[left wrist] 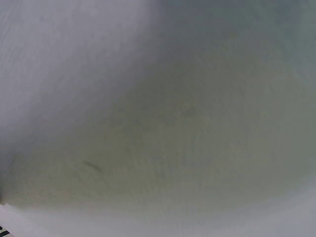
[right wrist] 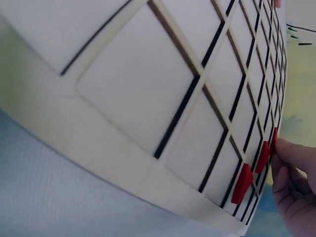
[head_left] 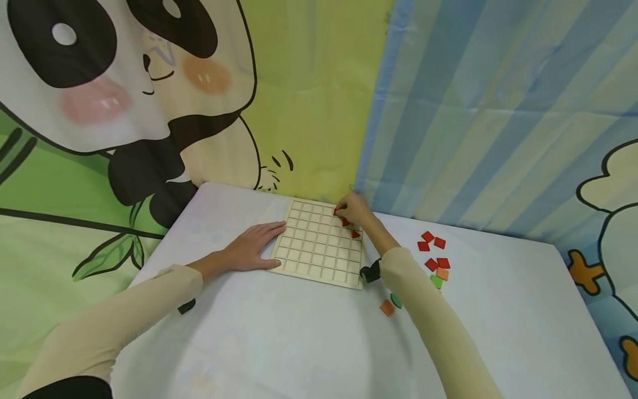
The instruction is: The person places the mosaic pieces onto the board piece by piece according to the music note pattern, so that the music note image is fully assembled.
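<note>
A pale wooden grid board (head_left: 314, 244) lies on the white table. My left hand (head_left: 254, 246) rests at its left edge, fingers straight and thumb spread along the near corner. At the far right corner my right hand (head_left: 355, 209) pinches a small red tile (right wrist: 275, 140) between thumb and finger, right at the board's surface. Closer along the right side sit two more red pieces (head_left: 346, 222), the nearer one (head_left: 356, 234) looking triangular. In the right wrist view they line up beside the pinching fingers. Only a blurred pale surface fills the left wrist view.
Several loose red tiles (head_left: 431, 264) lie right of the board, with an orange tile (head_left: 442, 274) and a green tile (head_left: 436, 281). Nearer, another orange tile (head_left: 387, 307) and a rounded green piece (head_left: 396, 300) lie by the right sleeve. A printed curtain (head_left: 319, 100) borders the table's far edge.
</note>
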Motion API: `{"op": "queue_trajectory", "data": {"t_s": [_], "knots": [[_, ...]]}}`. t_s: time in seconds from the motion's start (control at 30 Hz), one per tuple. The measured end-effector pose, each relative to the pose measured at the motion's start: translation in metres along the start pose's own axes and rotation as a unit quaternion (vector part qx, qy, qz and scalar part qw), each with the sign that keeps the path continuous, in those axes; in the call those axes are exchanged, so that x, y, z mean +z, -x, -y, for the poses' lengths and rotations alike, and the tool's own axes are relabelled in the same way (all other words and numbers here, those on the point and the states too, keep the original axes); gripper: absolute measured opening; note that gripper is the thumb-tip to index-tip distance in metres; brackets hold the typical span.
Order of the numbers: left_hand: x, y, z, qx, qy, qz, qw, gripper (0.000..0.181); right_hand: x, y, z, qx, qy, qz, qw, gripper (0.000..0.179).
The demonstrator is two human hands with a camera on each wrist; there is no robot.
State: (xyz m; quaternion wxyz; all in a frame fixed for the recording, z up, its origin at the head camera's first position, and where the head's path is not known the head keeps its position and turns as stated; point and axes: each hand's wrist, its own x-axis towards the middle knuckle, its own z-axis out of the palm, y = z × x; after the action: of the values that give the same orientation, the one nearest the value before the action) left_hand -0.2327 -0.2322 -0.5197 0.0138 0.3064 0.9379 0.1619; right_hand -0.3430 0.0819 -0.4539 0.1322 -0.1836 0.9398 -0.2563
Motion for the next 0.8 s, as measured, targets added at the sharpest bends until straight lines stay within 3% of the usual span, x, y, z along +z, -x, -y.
{"op": "queue_trajectory", "data": {"t_s": [0.17,0.3,0.53,0.67,0.8], "knots": [[0.0,-0.001,-0.002,-0.004,0.002,0.004,1.0,0.094,-0.005,0.007,-0.003,-0.028,0.001,0.002,0.9996,0.026],[-0.001,-0.001,-0.003,-0.002,0.002,0.004,1.0,0.093,-0.017,0.028,-0.005,-0.069,-0.006,-0.005,0.9976,0.028],[-0.001,0.0,-0.002,-0.004,-0.01,0.003,0.9999,0.094,-0.046,0.11,-0.025,-0.109,0.019,-0.022,0.9936,0.029],[0.0,-0.001,-0.002,0.0,-0.004,0.007,1.0,0.094,-0.063,0.153,-0.055,-0.083,0.036,-0.027,0.9955,0.032],[0.0,-0.001,-0.003,-0.002,0.003,0.005,1.0,0.094,-0.075,0.182,-0.089,-0.047,0.049,-0.036,0.997,0.033]]}}
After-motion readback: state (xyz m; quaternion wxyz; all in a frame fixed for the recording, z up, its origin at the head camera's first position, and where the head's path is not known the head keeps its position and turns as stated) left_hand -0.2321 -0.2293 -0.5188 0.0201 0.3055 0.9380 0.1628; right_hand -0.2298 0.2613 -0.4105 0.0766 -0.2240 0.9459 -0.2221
